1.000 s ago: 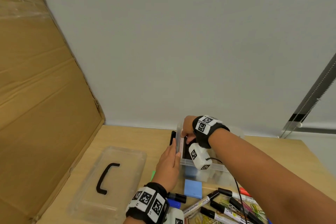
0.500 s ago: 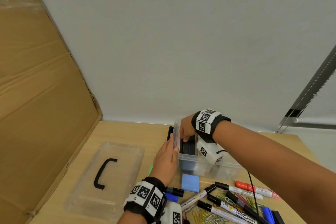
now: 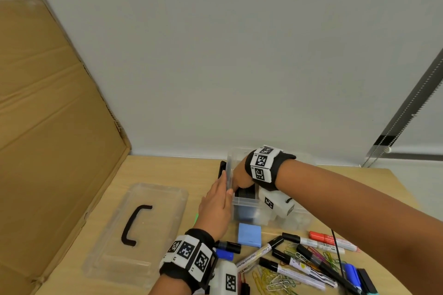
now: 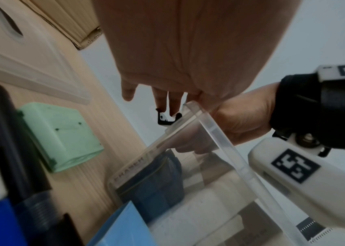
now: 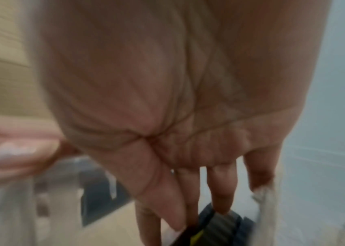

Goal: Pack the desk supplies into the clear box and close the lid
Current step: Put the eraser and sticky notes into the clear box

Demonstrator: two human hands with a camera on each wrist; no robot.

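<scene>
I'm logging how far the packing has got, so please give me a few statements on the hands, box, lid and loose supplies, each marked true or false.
1. The clear plastic lid with a black handle is clipped onto the clear plastic box. False: it lies flat on the wooden desk, left of the box.
2. The left hand lies flat against the outside of the box's left wall. True.
3. The right hand reaches down into the box. True.
4. The blue sticky-note pad is inside the box. False: it lies on the desk in front of the box.
5. Marker pens and coloured paper clips lie unpacked on the desk. True.
</scene>
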